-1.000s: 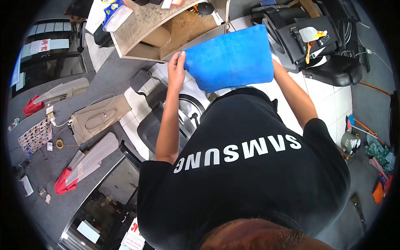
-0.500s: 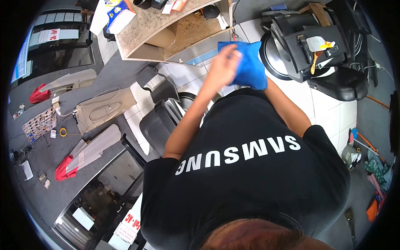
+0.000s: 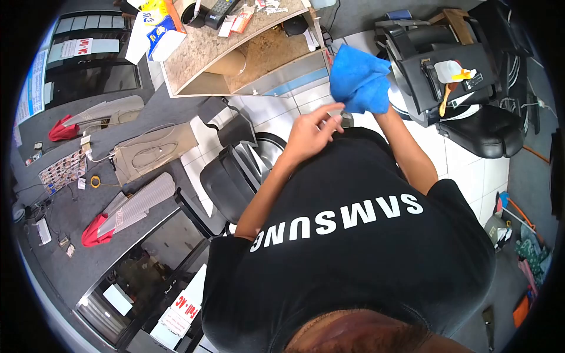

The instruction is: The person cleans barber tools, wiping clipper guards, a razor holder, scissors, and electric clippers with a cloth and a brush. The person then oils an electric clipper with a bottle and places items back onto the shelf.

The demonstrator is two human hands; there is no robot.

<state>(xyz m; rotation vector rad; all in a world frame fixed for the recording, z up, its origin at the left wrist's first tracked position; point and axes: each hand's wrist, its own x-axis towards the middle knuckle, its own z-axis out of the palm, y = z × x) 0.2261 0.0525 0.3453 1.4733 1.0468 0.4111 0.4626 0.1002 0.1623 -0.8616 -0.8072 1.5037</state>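
Observation:
A blue cloth (image 3: 360, 77) hangs bunched and creased over my right hand (image 3: 381, 115), which holds it up. Only the wrist shows at the cloth's lower edge; the fingers are hidden behind the fabric. Just below and left of the cloth is my left hand (image 3: 315, 130), its fingers loosely bent and apart, with the fingertips close to the cloth's lower left corner. I see no object held in it.
A wooden counter (image 3: 203, 65) with an open shelf holds a black cup, a dark device and packets. Black chairs stand left (image 3: 228, 176) and right (image 3: 482, 130). A black surface (image 3: 456, 65) bears a brush and a white-and-yellow item. Left lies a grey worktop (image 3: 47, 247).
The cloth went from spread wide between both hands to bunched on my right hand. My left hand let go, crossed in front of the cloth and moved down and left of it.

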